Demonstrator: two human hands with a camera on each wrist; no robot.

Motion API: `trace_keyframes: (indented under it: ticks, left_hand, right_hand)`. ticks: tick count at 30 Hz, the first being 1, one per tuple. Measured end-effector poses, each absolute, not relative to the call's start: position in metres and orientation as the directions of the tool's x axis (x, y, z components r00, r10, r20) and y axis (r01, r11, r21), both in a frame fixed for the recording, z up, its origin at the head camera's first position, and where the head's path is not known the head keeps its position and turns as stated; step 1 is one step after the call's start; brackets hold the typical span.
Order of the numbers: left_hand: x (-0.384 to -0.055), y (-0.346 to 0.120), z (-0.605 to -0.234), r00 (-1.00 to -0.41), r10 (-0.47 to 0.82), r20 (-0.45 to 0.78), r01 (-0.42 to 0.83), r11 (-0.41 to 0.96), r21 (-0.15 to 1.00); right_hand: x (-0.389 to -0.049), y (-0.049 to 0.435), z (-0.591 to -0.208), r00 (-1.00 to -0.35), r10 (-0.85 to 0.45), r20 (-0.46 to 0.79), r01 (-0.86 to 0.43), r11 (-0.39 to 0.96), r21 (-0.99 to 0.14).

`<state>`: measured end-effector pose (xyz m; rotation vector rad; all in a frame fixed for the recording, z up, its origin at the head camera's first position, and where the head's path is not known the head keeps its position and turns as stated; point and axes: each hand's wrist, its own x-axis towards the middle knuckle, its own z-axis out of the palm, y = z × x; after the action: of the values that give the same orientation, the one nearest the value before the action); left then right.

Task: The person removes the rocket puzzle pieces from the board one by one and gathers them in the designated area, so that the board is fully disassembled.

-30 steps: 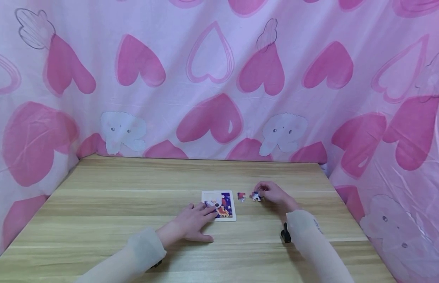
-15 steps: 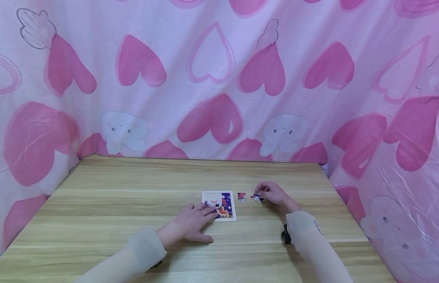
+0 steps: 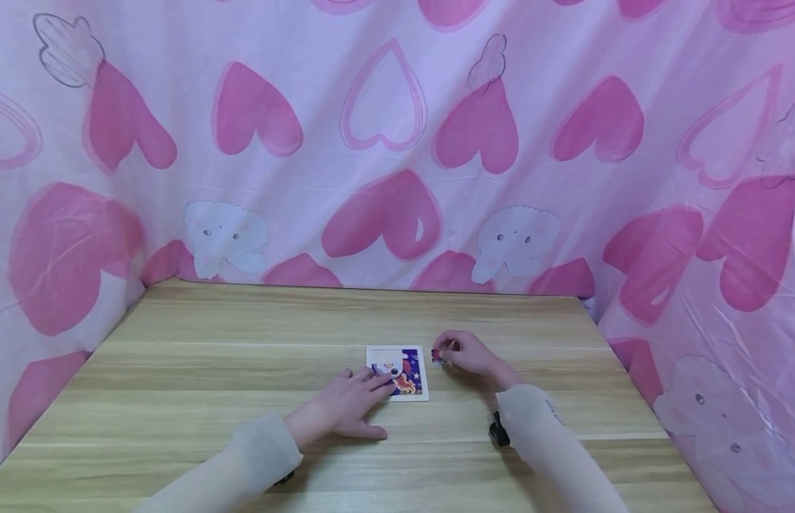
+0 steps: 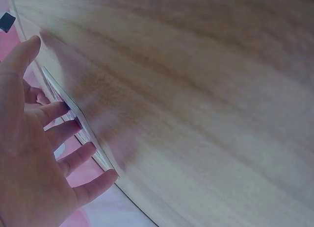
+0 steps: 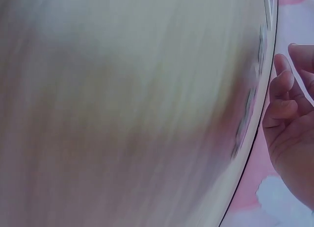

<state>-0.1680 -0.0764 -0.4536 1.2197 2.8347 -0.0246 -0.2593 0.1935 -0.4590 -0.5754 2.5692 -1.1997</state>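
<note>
A small white-framed jigsaw puzzle (image 3: 407,372) lies on the wooden table, its picture dark purple with stars, white and orange. My left hand (image 3: 346,404) rests with spread fingers on its lower left, hiding part of the picture. Just right of the frame lies a loose red and white puzzle piece (image 3: 437,355). Over its right side hovers my right hand (image 3: 468,354), fingers loosely bent, fingertips close to the piece; contact is unclear. In the right wrist view a near piece (image 5: 243,124) and a farther piece (image 5: 261,45) lie on the table, apart from the visible fingers.
The wooden table (image 3: 243,342) reaches back to a pink curtain (image 3: 385,142) with hearts, which also hangs at both sides. A black wrist device (image 3: 498,430) sits under the right sleeve.
My right hand has left the right-hand puzzle piece and shifted left to the piece beside the frame. It now covers where the right-hand piece lay. My left hand stays put.
</note>
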Motion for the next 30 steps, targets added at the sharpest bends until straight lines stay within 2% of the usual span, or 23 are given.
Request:
trace_keyframes:
  ticks: [8,22,30]
  left_hand:
    - [-0.168,-0.076,-0.454,-0.683,0.729,-0.051,0.73,0.683,-0.005]
    - [-0.167,-0.076,-0.451,-0.681,0.73,-0.057,0.731,0.682,-0.001]
    - [-0.167,-0.077,-0.451,-0.682,0.729,-0.061,0.73,0.683,0.001]
  right_hand:
    - [-0.258,0.169,-0.46,-0.863,-0.503,-0.034,-0.307,0.578,-0.756]
    - [-0.258,0.148,-0.461,-0.823,-0.568,-0.007,-0.431,0.633,-0.643]
    - [-0.262,0.141,-0.455,-0.805,-0.588,-0.082,-0.466,0.711,-0.527]
